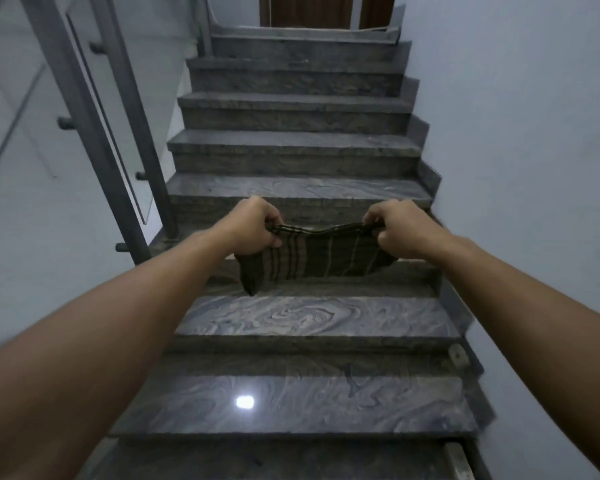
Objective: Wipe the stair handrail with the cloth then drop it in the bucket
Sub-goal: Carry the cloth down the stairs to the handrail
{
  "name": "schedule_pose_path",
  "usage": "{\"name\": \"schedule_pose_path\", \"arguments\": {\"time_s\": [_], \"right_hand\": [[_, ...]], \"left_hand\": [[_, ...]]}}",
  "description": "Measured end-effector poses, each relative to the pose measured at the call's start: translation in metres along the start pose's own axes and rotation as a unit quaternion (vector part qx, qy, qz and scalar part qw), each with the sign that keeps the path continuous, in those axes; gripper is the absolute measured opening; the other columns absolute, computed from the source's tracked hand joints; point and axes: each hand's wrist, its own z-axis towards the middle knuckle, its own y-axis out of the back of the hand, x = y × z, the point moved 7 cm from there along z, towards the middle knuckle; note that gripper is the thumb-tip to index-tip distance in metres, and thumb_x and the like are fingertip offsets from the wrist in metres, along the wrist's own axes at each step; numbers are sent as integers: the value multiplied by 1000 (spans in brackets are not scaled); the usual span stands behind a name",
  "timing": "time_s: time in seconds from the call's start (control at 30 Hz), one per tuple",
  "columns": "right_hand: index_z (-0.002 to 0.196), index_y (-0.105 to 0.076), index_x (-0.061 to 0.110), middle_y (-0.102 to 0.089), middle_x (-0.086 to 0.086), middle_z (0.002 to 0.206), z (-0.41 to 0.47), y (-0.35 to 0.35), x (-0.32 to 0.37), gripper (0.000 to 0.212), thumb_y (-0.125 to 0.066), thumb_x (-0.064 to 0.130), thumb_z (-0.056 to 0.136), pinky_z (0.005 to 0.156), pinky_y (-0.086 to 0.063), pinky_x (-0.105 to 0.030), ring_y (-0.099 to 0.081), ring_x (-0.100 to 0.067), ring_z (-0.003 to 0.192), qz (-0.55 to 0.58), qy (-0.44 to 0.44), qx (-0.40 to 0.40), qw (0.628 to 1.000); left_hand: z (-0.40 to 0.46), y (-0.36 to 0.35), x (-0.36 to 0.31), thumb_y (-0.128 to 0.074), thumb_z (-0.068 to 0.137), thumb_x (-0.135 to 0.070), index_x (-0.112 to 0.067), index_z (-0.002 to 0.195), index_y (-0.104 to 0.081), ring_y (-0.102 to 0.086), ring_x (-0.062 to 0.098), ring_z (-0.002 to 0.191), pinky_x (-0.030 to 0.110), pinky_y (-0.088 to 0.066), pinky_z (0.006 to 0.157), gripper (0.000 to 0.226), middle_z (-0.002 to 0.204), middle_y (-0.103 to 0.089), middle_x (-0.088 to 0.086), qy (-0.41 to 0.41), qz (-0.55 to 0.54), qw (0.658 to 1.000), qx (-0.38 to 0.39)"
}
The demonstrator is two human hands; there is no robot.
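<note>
Head camera looks up a flight of swirl-veined grey marble stairs (312, 320), where both bare arms reach forward and stretch a cloth (312, 259) in the middle of the frame, held in the air above the steps. It is a dark brown cloth with thin pale stripes running top to bottom, pulled taut along its upper edge and sagging below, one corner drooping at lower left. Left hand (253, 228) and right hand (400, 230) each have their fingers pinched closed on an upper corner, while the grey metal handrail (84, 123) slants down the upper left of the frame, well apart from the cloth.
</note>
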Motion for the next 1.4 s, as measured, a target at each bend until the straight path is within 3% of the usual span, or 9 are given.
{"name": "schedule_pose_path", "arguments": {"time_s": [0.13,0.27,0.4,0.57,0.63,0.73,0.97,1.23,1.4], "right_hand": [[125,-57,17,-62,-9,118,69,36,22,41,-55,0,87,86,-56,-42,-60,-26,103,36,32,3,999],[119,-60,19,-63,-12,113,138,69,57,36,-57,5,85,85,-55,-48,-61,-29,100,19,63,-22,998],[111,-66,14,-62,-11,111,206,98,100,28,-58,6,85,86,-54,-46,-59,-28,99,-3,92,-38,995],[110,-70,18,-50,-10,116,287,144,154,26,-63,14,85,95,-44,-42,-45,-28,113,-51,105,-122,986],[109,-72,20,-55,-11,113,318,166,172,26,-62,16,85,90,-46,-41,-49,-29,109,-57,85,-144,984],[102,-75,22,-69,-10,100,354,200,189,25,-62,18,81,75,-53,-40,-62,-30,92,-18,41,-161,986],[94,-75,19,-70,-7,84,447,270,212,21,-58,15,81,69,-56,-39,-63,-26,80,61,9,-193,979],[84,-75,15,-70,-4,76,579,347,228,16,-63,7,78,71,-60,-41,-66,-20,76,163,35,-232,958],[100,-74,13,-74,-7,88,651,385,255,30,-64,6,73,81,-59,-41,-68,-23,85,203,65,-218,952]], "left_hand": [[36,63,5,-70,82,-14,-24,84,-66,-62,17,90,33,-55,76,11,89,-64,-2,23,-3,999,-34],[66,131,16,-68,84,-11,-15,92,-70,-61,22,95,40,-56,84,9,97,-65,5,46,4,995,-88],[102,198,39,-69,84,-10,-13,96,-72,-62,24,93,41,-56,84,13,96,-66,7,66,24,989,-132],[152,279,65,-69,84,-12,-15,92,-70,-61,20,89,36,-55,80,9,91,-64,3,66,28,985,-155],[176,313,75,-72,82,-15,-17,93,-70,-61,20,90,35,-54,80,11,90,-63,1,69,38,984,-159],[207,360,79,-76,78,-19,-18,95,-72,-61,19,88,32,-51,73,18,90,-62,-1,72,57,978,-189],[283,446,70,-63,86,-13,-19,93,-67,-61,22,85,35,-50,70,11,93,-67,4,64,84,956,-273],[375,548,55,-62,86,-12,-18,93,-66,-61,25,85,40,-53,71,11,91,-67,5,59,93,938,-329],[414,621,52,-65,86,-12,-18,92,-67,-62,24,86,40,-55,74,8,91,-65,3,65,100,928,-352]]}}
